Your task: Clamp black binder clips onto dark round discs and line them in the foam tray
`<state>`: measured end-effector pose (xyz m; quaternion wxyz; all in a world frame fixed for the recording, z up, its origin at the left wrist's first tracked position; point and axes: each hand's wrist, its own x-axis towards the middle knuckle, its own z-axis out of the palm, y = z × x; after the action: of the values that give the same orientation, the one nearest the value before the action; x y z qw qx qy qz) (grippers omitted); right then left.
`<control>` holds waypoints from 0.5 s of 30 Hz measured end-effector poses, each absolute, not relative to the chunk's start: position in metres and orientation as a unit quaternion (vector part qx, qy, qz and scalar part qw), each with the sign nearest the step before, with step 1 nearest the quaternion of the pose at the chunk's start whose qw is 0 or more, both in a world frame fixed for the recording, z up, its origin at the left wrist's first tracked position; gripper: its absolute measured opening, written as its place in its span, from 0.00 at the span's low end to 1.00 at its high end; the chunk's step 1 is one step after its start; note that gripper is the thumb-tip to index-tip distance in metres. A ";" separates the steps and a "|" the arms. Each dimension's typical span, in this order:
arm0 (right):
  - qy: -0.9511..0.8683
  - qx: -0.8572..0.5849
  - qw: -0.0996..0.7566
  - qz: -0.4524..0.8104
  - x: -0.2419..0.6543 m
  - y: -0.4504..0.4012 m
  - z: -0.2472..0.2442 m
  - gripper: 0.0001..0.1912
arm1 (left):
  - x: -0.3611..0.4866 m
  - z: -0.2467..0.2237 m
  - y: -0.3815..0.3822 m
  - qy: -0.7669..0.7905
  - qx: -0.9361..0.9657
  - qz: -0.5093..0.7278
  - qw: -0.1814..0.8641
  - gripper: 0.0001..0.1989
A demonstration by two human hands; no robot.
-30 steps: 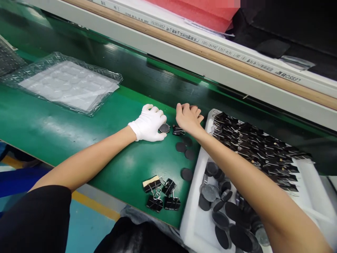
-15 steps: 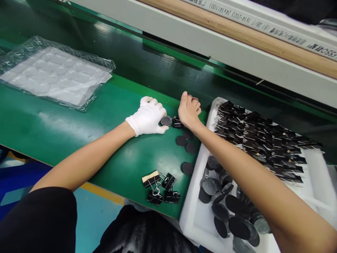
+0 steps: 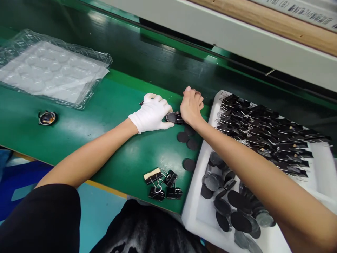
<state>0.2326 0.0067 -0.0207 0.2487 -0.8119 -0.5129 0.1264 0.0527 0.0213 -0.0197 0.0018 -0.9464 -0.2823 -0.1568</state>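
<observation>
Left hand [image 3: 152,114] pinches the round piece [image 3: 171,117]! Right hand [image 3: 192,106] sits at the clip [image 3: 179,118], grip hidden; square alignment pays.

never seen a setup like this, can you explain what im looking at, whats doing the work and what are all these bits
There's no machine doing the work here: these are a person's own hands, seen by a camera worn on the head, looking forward and down. The left hand wears a white glove and holds a small round dark-faced piece. Beside the bare right hand is a black binder clip; whether that hand grips it is hidden.

On the green bench lie a watch-like round part, a clear plastic tray, flat black discs and four loose binder clips. To the right, a white tray holds packed rows of binder clips and a jumble of round pieces.
</observation>
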 end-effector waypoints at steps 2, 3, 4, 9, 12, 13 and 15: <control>-0.517 -0.811 0.249 0.118 0.233 0.007 -0.022 0.28 | 0.053 -0.020 0.021 -0.279 -0.948 -0.154 0.004 0.23; -0.518 -0.809 0.251 0.117 0.233 0.007 -0.023 0.28 | 0.053 -0.020 0.021 -0.279 -0.948 -0.153 0.006 0.23; -0.518 -0.808 0.253 0.117 0.234 0.007 -0.023 0.28 | 0.053 -0.019 0.021 -0.278 -0.949 -0.152 0.006 0.23; -0.512 -0.807 0.265 0.131 0.233 0.008 -0.022 0.28 | 0.053 -0.019 0.022 -0.275 -0.951 -0.143 0.003 0.22; -0.506 -0.807 0.274 0.136 0.230 0.007 -0.019 0.28 | 0.053 -0.017 0.022 -0.277 -0.951 -0.135 0.012 0.23; -0.505 -0.807 0.273 0.136 0.228 0.007 -0.017 0.27 | 0.053 -0.015 0.021 -0.280 -0.951 -0.135 0.015 0.23; -0.510 -0.807 0.267 0.129 0.224 0.006 -0.010 0.27 | 0.052 -0.013 0.020 -0.288 -0.948 -0.137 0.017 0.23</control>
<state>0.2245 0.0061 -0.0097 0.2666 -0.8075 -0.5101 0.1294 0.0522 0.0199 -0.0128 0.0166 -0.9477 -0.2879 -0.1367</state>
